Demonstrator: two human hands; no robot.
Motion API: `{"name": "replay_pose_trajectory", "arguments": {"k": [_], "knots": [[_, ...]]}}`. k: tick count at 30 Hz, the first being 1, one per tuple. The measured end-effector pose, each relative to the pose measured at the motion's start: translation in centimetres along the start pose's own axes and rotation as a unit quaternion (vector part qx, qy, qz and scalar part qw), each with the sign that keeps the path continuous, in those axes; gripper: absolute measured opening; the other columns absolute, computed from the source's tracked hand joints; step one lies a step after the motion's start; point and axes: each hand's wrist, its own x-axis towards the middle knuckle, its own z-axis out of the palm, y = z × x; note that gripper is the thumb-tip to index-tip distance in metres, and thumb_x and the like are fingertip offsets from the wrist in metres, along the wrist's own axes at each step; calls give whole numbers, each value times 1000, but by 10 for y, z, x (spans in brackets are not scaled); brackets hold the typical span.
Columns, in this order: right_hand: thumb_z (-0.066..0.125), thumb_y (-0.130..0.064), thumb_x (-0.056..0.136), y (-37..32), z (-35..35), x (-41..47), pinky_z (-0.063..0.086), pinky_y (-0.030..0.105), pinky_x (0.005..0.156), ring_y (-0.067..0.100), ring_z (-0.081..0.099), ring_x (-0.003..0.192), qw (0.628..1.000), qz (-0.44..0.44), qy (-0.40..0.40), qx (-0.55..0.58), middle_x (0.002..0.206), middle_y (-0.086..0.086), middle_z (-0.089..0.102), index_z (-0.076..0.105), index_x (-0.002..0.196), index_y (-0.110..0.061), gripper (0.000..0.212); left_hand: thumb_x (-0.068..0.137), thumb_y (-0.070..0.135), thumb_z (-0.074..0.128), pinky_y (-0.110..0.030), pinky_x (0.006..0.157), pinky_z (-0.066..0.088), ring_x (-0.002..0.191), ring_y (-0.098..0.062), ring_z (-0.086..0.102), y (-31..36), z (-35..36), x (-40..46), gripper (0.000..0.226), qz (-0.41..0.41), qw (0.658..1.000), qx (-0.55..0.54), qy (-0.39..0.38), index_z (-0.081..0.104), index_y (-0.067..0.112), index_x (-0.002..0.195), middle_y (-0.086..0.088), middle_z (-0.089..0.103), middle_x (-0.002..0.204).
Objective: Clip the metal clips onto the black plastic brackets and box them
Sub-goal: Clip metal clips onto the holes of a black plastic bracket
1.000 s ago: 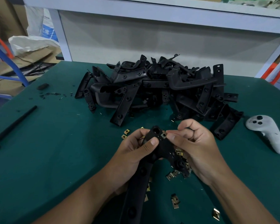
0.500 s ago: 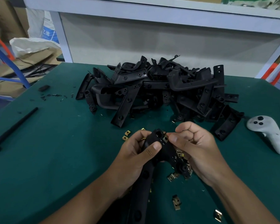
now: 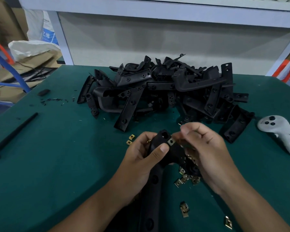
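My left hand [image 3: 141, 158] grips a long black plastic bracket [image 3: 155, 180] near its upper end, thumb across its face. A metal clip [image 3: 171, 141] sits on the bracket's upper edge, just right of my left thumb. My right hand [image 3: 206, 153] has its fingers curled beside that clip, fingertips close to it; the blur hides whether they touch it. A big heap of black brackets [image 3: 166, 91] lies behind my hands. Loose metal clips [image 3: 186, 179] are scattered on the green table [image 3: 49, 156] under and around my hands.
A white controller [image 3: 281, 133] lies at the right. A long black rod [image 3: 13, 133] lies at the left, with small black scraps [image 3: 54, 99] behind it. More clips [image 3: 184, 209] lie near the front edge. Bags and cardboard stand off the table's left.
The clip now sits in plain view on the bracket's upper edge. My right hand's fingers have loosened and drawn slightly back from it. My left hand keeps its grip.
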Motion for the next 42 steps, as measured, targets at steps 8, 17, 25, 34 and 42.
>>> {"name": "replay_pose_trajectory", "arguments": {"k": [8,17,25,34,42], "knots": [[74,-32,89,20,-30,11,47,33,96,2,52,104,812,-96,-92,-569,102,-25,58,69,114,-41,27,84,27,72,-21,47,50,53,-15,62,11,0,-1,36,-54,996,-67,38,56,-1,101,-13,66,73],[71,-21,94,10,-23,12,47,11,70,3,67,80,938,-88,31,-335,86,-8,71,73,96,-25,5,58,16,89,-21,73,57,89,-18,75,8,-3,1,38,-47,999,-26,3,72,13,92,-10,77,105],[69,-21,81,-7,-16,12,53,16,59,6,70,76,988,84,-41,122,100,9,78,82,92,-20,16,68,19,92,-26,69,60,81,-25,77,11,1,0,24,-63,995,-69,28,76,19,85,-17,77,93],[73,-5,76,-8,-18,10,57,20,71,12,73,91,985,80,-81,129,116,10,75,77,100,-18,28,59,11,94,-23,66,58,76,-20,74,13,-1,1,33,-84,995,-52,24,75,16,85,-13,75,89],[74,-4,73,-9,-13,6,42,35,80,12,66,81,992,70,-84,59,96,3,74,65,104,-14,34,50,16,95,-23,64,58,75,-19,74,11,-1,2,56,-69,995,-32,71,63,7,96,-7,75,87]]}}
